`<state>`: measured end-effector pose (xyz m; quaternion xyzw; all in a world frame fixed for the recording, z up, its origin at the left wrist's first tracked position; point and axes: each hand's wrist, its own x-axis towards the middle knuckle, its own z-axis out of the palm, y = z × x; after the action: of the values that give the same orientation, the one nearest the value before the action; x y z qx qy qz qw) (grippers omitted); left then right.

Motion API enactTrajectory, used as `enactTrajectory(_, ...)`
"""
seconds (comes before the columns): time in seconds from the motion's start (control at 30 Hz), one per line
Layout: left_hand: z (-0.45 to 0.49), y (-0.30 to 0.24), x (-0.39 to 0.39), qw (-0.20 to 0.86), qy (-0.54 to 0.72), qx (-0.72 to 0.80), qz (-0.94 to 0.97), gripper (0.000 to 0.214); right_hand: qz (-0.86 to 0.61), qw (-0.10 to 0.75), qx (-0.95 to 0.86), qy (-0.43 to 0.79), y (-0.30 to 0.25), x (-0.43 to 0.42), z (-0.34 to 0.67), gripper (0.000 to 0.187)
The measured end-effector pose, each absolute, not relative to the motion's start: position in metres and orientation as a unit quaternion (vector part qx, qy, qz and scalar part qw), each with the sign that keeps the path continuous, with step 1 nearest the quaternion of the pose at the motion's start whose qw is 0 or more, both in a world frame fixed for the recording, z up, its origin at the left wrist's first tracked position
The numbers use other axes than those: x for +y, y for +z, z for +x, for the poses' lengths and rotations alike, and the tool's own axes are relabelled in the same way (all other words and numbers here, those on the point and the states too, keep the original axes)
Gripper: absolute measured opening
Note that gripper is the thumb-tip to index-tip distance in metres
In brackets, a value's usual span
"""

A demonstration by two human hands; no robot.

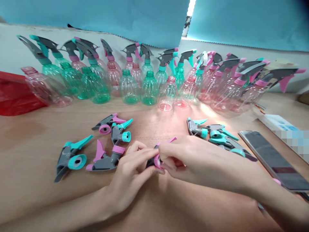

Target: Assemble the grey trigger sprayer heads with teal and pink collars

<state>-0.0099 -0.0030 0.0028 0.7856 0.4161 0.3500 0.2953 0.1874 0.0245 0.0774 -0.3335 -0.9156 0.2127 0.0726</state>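
Both my hands meet at the middle of the wooden table (36,141) on one grey spray head with a pink collar (157,160). My left hand (131,177) pinches its collar with thumb and fingers. My right hand (193,158) is closed over the top of the same spray head, whose pink trigger tip (172,140) pokes out above the fingers. Most of the spray head is hidden by my fingers.
Loose spray heads lie left (72,157) (106,158) (113,125) and right (217,135) of my hands. Rows of green (149,88) and pink (166,95) bottles, some capped, line the back. A red bag (14,93) sits far left, a phone (272,158) and a white box (280,124) at right.
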Motion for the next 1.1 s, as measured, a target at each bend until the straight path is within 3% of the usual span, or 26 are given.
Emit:
enactTrajectory(0.27, -0.014, -0.001, 0.001, 0.335, 0.345, 0.430, 0.764, 0.026, -0.328, 0.091, -0.880, 0.331, 0.062, 0.033, 0.179, 0.023)
enactTrajectory(0.47, -0.011, 0.000, -0.001, 0.335, 0.333, 0.404, 0.783, 0.026, -0.354, 0.047, -0.846, 0.395, 0.065, 0.039, 0.185, 0.028)
enactTrajectory(0.67, -0.008, 0.004, -0.002, 0.320, 0.332, 0.378, 0.803, 0.030, -0.369, 0.018, -0.867, 0.334, 0.065, 0.044, 0.194, 0.019)
enactTrajectory(0.83, -0.008, 0.006, 0.001, 0.369, 0.297, 0.368, 0.800, 0.021, -0.340, 0.007, -0.878, 0.338, 0.063, 0.042, 0.195, 0.017)
enactTrajectory(1.1, -0.009, 0.005, 0.004, 0.449, 0.307, 0.413, 0.730, 0.025, -0.349, 0.084, -0.865, 0.350, 0.058, 0.041, 0.191, 0.022)
